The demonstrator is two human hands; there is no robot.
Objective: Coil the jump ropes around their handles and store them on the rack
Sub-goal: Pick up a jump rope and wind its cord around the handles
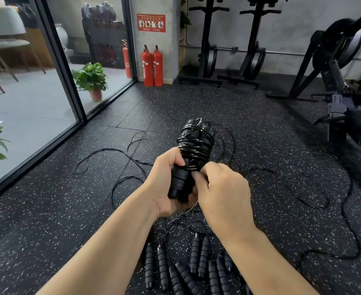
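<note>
A pair of black ribbed jump rope handles (193,143) is held upright at the centre, with thin black cord wound many times round their upper half. My left hand (166,182) grips the lower part of the handles from the left. My right hand (222,188) pinches the cord against the handles at their middle, on the right side. A short loose end of cord hangs below my hands. Several more black handles (196,254) lie on the floor beneath my forearms, their cords (120,152) sprawling in loops over the speckled rubber floor. No rack is in view.
A glass wall with a black frame (69,81) runs along the left, potted plants (91,78) behind it. Two red fire extinguishers (153,66) stand at the concrete pillar. Black rowing machines (249,50) line the back wall, and another machine (343,60) stands at the right.
</note>
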